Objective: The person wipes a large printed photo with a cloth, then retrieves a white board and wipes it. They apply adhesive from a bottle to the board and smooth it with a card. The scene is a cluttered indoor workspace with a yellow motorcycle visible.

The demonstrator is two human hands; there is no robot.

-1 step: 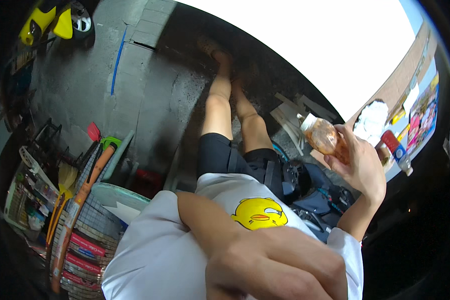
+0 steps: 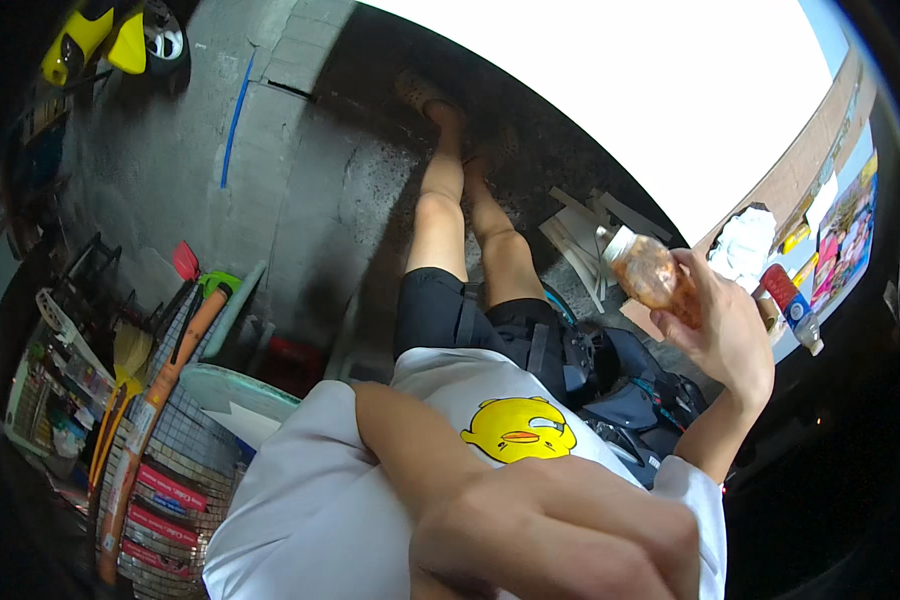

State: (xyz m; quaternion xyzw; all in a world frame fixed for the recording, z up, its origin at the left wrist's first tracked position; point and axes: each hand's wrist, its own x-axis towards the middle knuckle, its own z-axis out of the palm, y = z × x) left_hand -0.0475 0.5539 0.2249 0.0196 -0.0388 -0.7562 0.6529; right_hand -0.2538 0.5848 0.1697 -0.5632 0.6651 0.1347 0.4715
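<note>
My right hand [image 2: 715,335] is raised at the right, its fingers wrapped round a clear jar [image 2: 650,270] with reddish-brown contents. The jar tilts, its whitish top pointing up and left. Close below the camera, my left hand [image 2: 560,525] reaches across in front of my white shirt [image 2: 310,500]. Its knuckles are bent and its fingers curl under, out of sight. Whether anything sits in that left hand is hidden.
A large, glaring white surface [image 2: 650,90] fills the upper right. Beside it lie a crumpled white bag [image 2: 745,245] and a bottle with a red and blue label [image 2: 792,305]. Wooden strips [image 2: 575,245] lie on the floor. At left stand long-handled tools [image 2: 185,340] and a wire rack [image 2: 185,440].
</note>
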